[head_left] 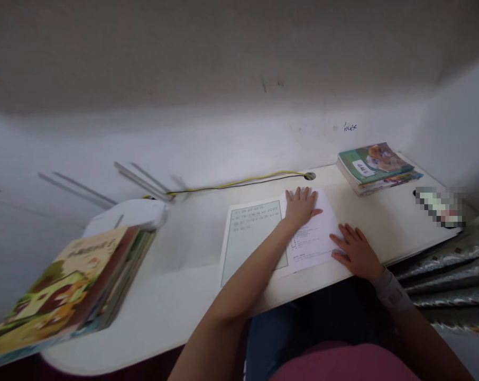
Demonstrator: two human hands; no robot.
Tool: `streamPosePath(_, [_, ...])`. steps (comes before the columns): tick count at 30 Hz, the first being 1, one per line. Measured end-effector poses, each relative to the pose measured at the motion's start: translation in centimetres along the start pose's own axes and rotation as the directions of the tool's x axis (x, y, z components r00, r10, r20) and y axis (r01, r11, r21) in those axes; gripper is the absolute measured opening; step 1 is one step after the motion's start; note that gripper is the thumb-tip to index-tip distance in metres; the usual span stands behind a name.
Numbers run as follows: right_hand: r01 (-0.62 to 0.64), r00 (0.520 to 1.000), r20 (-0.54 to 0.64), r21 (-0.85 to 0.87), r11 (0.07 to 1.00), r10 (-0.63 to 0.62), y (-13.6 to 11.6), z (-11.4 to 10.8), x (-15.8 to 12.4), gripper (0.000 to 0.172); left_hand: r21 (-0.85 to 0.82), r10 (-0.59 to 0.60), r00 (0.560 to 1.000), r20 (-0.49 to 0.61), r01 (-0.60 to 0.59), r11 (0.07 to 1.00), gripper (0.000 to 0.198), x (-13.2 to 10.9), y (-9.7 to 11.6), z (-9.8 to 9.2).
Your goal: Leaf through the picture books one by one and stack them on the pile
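Observation:
A sheet of paper with printed text lies on the white desk, its left side against or over a larger pale sheet that has a grey-green framed area with lines of characters. My left hand rests flat on the upper part of the paper, fingers spread. The left forearm crosses over the larger sheet and hides part of it. At the paper's right edge, my right hand lies with fingers apart, its fingertips touching or close to the paper. Neither hand grasps anything.
A stack of books stands at the left front, beside a white router with several antennas. Yellow and black cables run along the wall to a desk hole. More books lie at the back right. Patterned curtain hangs at the right.

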State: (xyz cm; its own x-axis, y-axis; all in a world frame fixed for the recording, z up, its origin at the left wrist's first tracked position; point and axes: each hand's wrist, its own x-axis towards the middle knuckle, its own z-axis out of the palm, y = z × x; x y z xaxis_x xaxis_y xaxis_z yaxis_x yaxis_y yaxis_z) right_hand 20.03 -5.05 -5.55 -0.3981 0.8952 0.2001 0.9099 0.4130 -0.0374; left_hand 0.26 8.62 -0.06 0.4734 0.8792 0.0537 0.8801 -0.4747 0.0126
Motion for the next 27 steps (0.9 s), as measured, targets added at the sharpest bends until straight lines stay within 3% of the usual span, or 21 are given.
streamPosePath(4, [-0.070,0.997,-0.037,-0.054,0.996,0.068,-0.1,0.4,-0.1,0.058,-0.082,0.028,0.986,0.162,-0.015,0.997,0.080,-4.1,-0.6,-1.0])
streamPosePath(8, [-0.058,0.998,-0.022,-0.071,0.996,0.057,-0.3,0.5,-0.1,0.058,-0.131,0.087,0.954,0.286,-0.052,0.990,0.085,-7.4,-0.2,-0.2])
streamPosePath(13, [-0.044,0.999,0.009,-0.069,0.997,0.045,-0.4,0.3,-0.1,0.059,-0.118,0.095,0.964,0.250,-0.067,0.991,0.083,-7.5,1.3,1.4])
streamPosePath(22, [-0.037,0.999,0.014,-0.048,0.998,0.038,-0.3,0.2,-0.1,0.059,-0.137,0.108,0.977,0.185,-0.083,0.987,0.080,-7.0,1.9,1.7])
streamPosePath(25, [-0.037,0.999,0.006,-0.046,0.998,0.037,-0.1,0.3,-0.1,0.056,-0.201,0.110,0.987,0.118,-0.085,0.976,0.079,-7.5,0.7,1.8])
streamPosePath(27, [-0.036,0.999,0.003,-0.047,0.998,0.036,0.1,0.4,-0.2,0.053,-0.216,0.012,0.999,0.052,0.000,0.976,0.078,-8.3,-1.4,2.1])
